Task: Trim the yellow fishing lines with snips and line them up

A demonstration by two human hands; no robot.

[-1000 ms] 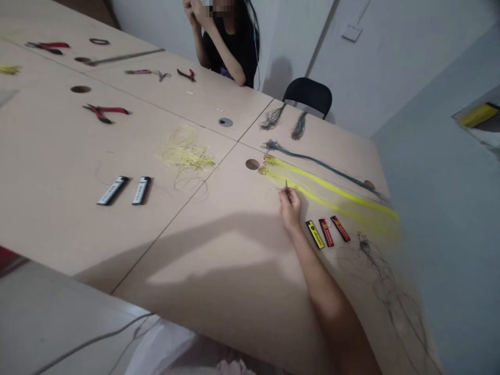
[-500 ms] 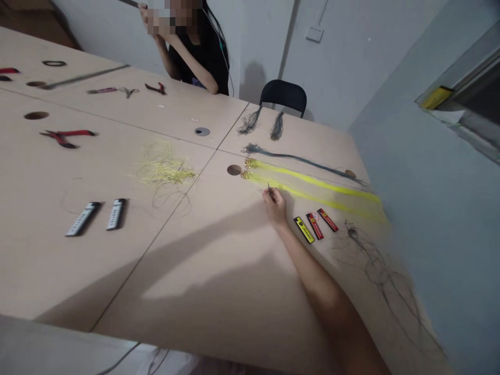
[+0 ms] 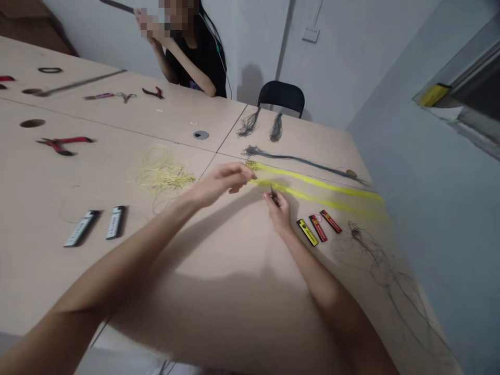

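Note:
My left hand [image 3: 230, 179] reaches over the table, fingers stretched out, at the gold-coloured ends of two bundles of yellow strands [image 3: 316, 182]. Whether its fingertips touch the strands, I cannot tell. Just to the right, my right hand [image 3: 278, 205] is closed around a small dark pointed tool [image 3: 272, 192] whose tip points up; its kind is too small to make out. Behind the yellow bundles lies a bundle of dark blue-grey strands [image 3: 300, 158]. A loose tangle of yellow strands [image 3: 164, 172] spreads left of my left hand.
By my right forearm lie a yellow lighter [image 3: 308, 233] and two red ones [image 3: 325, 224], with tangled dark strands [image 3: 378, 255] beyond. Two white lighters [image 3: 116, 223] and red-handled pliers [image 3: 64, 144] lie at left. Across the table [image 3: 219, 307] sits a person [image 3: 195, 67] beside a black chair [image 3: 281, 96].
My left hand has come into view from the lower left and reached to the ends of the yellow strands. My right hand stays nearly in place, holding the small tool; the view has shifted slightly.

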